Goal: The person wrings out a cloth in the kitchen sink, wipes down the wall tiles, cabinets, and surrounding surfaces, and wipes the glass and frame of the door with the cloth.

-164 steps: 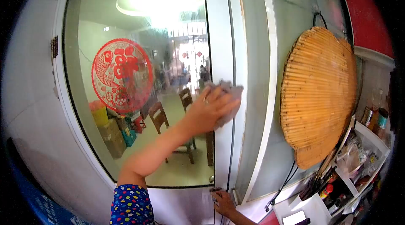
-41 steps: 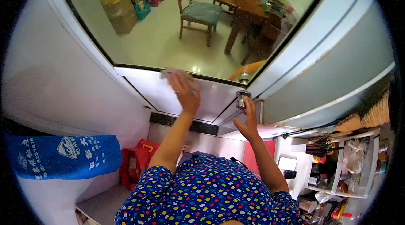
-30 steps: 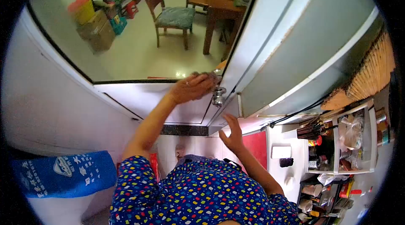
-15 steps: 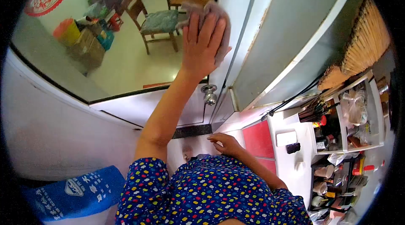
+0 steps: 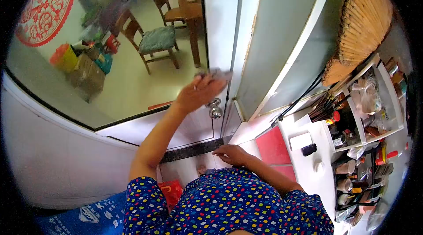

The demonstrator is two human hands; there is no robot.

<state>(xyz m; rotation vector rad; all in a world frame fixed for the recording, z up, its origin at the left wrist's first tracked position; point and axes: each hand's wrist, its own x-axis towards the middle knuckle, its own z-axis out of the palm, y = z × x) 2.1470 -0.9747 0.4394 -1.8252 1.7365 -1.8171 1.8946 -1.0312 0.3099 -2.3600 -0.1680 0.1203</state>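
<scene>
My left hand (image 5: 202, 93) presses a greyish cloth (image 5: 223, 75) against the white door frame (image 5: 220, 23), at the edge of the glass pane (image 5: 128, 91). The cloth shows past my fingertips; the rest is hidden under the hand. Just below the hand is the round metal door knob (image 5: 215, 110), partly covered by it. My right hand (image 5: 232, 154) hangs in front of my waist with nothing in it, its fingers loosely bent and somewhat apart.
Through the glass stand a chair with a green cushion (image 5: 157, 39) and a wooden table (image 5: 190, 9). To the right, a white counter (image 5: 304, 164) carries a phone (image 5: 309, 149) and a shelf (image 5: 398, 116) of kitchen things. A straw broom (image 5: 363, 23) hangs above. A blue bag (image 5: 94, 215) lies lower left.
My left hand has slid the cloth down the door edge, from well above the knob to just over it. My right hand stays near my waist. The camera view has shifted slightly.
</scene>
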